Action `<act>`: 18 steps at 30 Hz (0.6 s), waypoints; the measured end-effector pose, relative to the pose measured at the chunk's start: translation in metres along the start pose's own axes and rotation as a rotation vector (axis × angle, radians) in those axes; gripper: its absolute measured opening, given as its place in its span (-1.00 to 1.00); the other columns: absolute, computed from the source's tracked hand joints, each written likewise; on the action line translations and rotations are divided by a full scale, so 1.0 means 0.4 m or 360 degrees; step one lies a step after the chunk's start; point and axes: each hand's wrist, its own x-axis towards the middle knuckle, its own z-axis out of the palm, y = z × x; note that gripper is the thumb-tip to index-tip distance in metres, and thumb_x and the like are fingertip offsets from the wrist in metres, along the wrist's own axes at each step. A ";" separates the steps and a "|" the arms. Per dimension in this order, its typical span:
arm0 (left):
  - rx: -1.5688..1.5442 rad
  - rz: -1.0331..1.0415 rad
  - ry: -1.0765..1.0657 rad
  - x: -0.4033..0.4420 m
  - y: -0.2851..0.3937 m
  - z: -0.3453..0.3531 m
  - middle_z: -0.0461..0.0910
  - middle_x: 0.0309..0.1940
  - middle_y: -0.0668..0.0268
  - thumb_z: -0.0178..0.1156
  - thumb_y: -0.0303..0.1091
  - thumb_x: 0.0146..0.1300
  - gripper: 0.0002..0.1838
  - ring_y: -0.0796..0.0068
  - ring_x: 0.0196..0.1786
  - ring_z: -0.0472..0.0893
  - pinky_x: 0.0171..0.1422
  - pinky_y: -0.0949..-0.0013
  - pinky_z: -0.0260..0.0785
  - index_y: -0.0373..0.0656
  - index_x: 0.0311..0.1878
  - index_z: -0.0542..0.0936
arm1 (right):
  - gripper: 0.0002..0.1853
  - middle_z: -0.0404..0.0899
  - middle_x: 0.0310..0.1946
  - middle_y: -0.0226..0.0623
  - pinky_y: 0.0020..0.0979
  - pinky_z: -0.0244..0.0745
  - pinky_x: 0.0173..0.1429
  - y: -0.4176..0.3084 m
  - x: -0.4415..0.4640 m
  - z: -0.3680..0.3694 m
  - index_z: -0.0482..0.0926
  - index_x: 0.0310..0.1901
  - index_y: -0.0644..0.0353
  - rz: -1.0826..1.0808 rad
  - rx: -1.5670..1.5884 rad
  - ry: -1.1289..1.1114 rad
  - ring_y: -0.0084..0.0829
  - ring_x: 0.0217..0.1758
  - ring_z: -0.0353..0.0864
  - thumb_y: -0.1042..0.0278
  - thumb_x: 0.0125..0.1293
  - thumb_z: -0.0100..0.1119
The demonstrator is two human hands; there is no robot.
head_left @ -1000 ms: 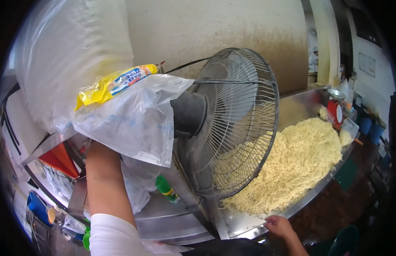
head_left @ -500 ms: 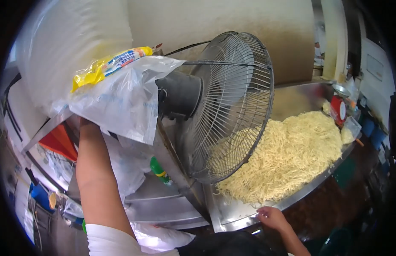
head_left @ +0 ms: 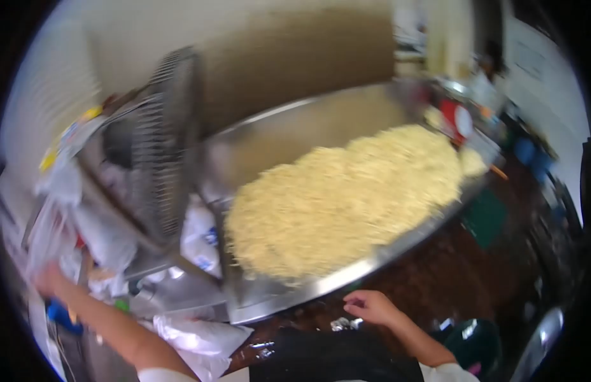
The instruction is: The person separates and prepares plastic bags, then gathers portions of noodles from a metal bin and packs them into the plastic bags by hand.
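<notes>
At the far left my left hand (head_left: 48, 278), blurred by motion, is closed on a thin clear plastic bag (head_left: 50, 232) that stretches up from it. My right hand (head_left: 372, 307) hovers just off the front edge of a metal tray table, fingers loosely bent and apart, holding nothing visible. A wide heap of pale yellow noodles (head_left: 346, 197) covers much of the metal tray table (head_left: 321, 284). Between the noodles and my left arm stands a black-grilled fan (head_left: 165, 140), seen nearly edge-on.
A red scale (head_left: 449, 118) with a round dial stands at the tray's far right end. A white bag (head_left: 203, 340) lies low by my left forearm. The yellow packet (head_left: 50, 158) rests among plastic bags. A dark green tub (head_left: 470, 347) sits at lower right.
My left hand has come out from behind the hanging plastic, down and left, with clear plastic at it. The view has turned right, showing more noodles. My right hand stays near the tray edge.
</notes>
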 end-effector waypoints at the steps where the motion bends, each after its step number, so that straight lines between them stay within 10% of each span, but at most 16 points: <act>1: -0.0220 -0.0038 0.0077 -0.077 0.103 -0.077 0.63 -0.13 0.13 0.11 -0.25 0.31 -0.61 0.24 -0.19 0.64 -0.23 0.23 0.52 -0.18 0.16 0.45 | -0.63 0.72 -0.26 -0.20 -0.37 0.59 -0.05 0.039 -0.041 -0.046 0.64 -0.04 0.18 0.0072 0.0067 0.0065 -0.38 -0.19 0.72 0.10 0.23 0.32; 4: -0.1230 -0.0314 -0.0376 -0.385 0.390 -0.168 0.64 -0.13 0.13 0.11 -0.25 0.31 -0.60 0.24 -0.20 0.65 -0.24 0.23 0.52 -0.18 0.16 0.45 | -0.63 0.72 -0.23 -0.23 -0.37 0.58 -0.06 0.129 -0.156 -0.178 0.64 -0.03 0.19 0.0198 0.0236 0.0145 -0.42 -0.17 0.70 0.12 0.25 0.32; 7: -0.2284 -0.1286 -0.1808 -0.729 0.650 -0.095 0.38 -0.47 0.32 0.03 -0.22 0.36 -0.68 0.41 -0.41 0.47 -0.28 0.30 0.48 -0.17 0.08 0.36 | -0.63 0.70 -0.21 -0.26 -0.43 0.55 -0.04 0.101 -0.214 -0.333 0.60 0.02 0.20 0.0221 0.0228 0.0169 -0.50 -0.16 0.66 0.15 0.28 0.30; 11: -0.2556 -0.2316 -0.2387 -1.180 1.006 0.060 0.28 -0.63 0.43 0.02 -0.22 0.35 -0.83 0.60 -0.69 0.22 -0.64 0.45 0.09 -0.07 -0.21 0.32 | -0.61 0.66 -0.09 -0.32 -0.48 0.50 -0.05 0.136 -0.206 -0.479 0.55 0.13 0.21 0.0000 0.0582 0.0342 -0.57 -0.10 0.60 0.14 0.40 0.17; 18: -0.2297 -0.2570 -0.3142 -1.712 1.412 0.110 0.29 -0.74 0.31 0.10 -0.20 0.25 -0.77 0.49 -0.71 0.23 -0.62 0.37 0.01 -0.16 -0.40 0.40 | -0.34 0.46 0.23 -0.24 -0.36 0.33 0.23 0.281 -0.196 -0.753 0.29 0.36 0.19 -0.0158 0.1675 0.0341 -0.37 0.23 0.46 -0.20 0.51 -0.27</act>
